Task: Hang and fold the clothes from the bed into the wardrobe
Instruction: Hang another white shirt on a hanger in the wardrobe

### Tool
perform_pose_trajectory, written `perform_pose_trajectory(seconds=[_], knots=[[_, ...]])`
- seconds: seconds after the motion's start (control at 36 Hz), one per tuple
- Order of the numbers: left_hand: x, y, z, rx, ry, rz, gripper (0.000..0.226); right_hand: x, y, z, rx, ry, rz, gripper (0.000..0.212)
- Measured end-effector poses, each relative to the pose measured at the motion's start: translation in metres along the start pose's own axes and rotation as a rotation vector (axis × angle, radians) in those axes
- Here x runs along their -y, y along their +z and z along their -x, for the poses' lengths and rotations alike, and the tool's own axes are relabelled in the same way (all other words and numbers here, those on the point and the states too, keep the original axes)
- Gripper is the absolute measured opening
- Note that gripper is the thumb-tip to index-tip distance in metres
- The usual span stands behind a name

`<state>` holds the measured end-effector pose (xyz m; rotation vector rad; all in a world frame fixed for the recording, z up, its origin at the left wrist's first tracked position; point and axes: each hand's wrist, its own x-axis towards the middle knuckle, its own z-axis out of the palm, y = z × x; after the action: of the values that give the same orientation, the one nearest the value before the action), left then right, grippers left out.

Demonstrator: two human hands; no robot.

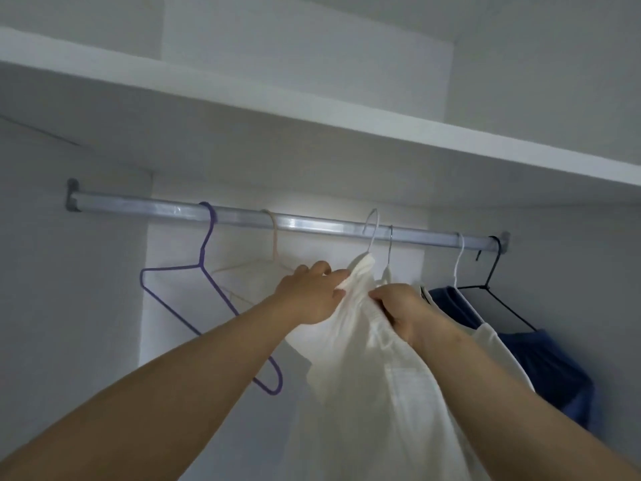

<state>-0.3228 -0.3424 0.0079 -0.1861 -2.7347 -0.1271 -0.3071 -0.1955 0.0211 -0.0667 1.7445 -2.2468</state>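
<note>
Hands at the wardrobe rail [312,225]: left hand [308,295] and right hand [404,312] each pinch the white shirt [374,394] at its neck, the grip closed on cloth either side of the white hanger [372,230], whose hook rises just above them to the rail. Judged best practice: square the shoulders evenly before release. A blue garment [551,369] hangs beyond the right grip, a purple hanger [208,272] beyond the left.

rail [312,224]: glossy metal | garment [374,376]: matt white cloth | shelf [312,123]: smooth, matt
</note>
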Motion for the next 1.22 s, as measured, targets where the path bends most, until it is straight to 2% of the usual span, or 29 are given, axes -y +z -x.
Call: perform_pose_trajectory(seconds=[0.08, 0.19, 0.31, 0.44, 0.61, 0.72, 0.83, 1.0, 1.22], knots=[[0.010, 0.005, -0.010, 0.079, -0.032, -0.101, 0.049, -0.003, -0.004, -0.009, -0.082, -0.037, 0.138, 0.024], [0.020, 0.010, -0.012, 0.082, 0.000, -0.228, 0.057, -0.009, -0.013, -0.019, -0.154, -0.057, 0.241, 0.020], [0.028, 0.014, -0.008, 0.065, 0.051, -0.225, 0.056, -0.020, -0.022, -0.022, -0.186, -0.020, 0.290, 0.018], [0.045, 0.023, 0.004, 0.225, 0.072, -0.223, 0.061, -0.029, -0.032, -0.021, -0.226, 0.006, 0.380, 0.014], [0.069, 0.030, 0.017, 0.137, 0.193, -0.277, 0.057, -0.033, -0.038, -0.017, -0.237, 0.026, 0.458, 0.013], [0.074, 0.031, 0.025, 0.125, 0.194, -0.146, 0.044, -0.026, -0.031, -0.013, -0.196, -0.013, 0.434, 0.012], [0.076, 0.026, 0.034, 0.057, 0.216, -0.077, 0.046, -0.010, -0.022, -0.011, -0.131, -0.097, 0.381, 0.017], [0.074, 0.017, 0.044, -0.013, 0.277, -0.081, 0.051, 0.014, -0.003, -0.022, -0.121, -0.214, 0.335, 0.020], [0.075, 0.016, 0.053, -0.092, 0.339, 0.078, 0.054, 0.002, 0.012, -0.067, -0.141, -0.157, 0.327, 0.021]])
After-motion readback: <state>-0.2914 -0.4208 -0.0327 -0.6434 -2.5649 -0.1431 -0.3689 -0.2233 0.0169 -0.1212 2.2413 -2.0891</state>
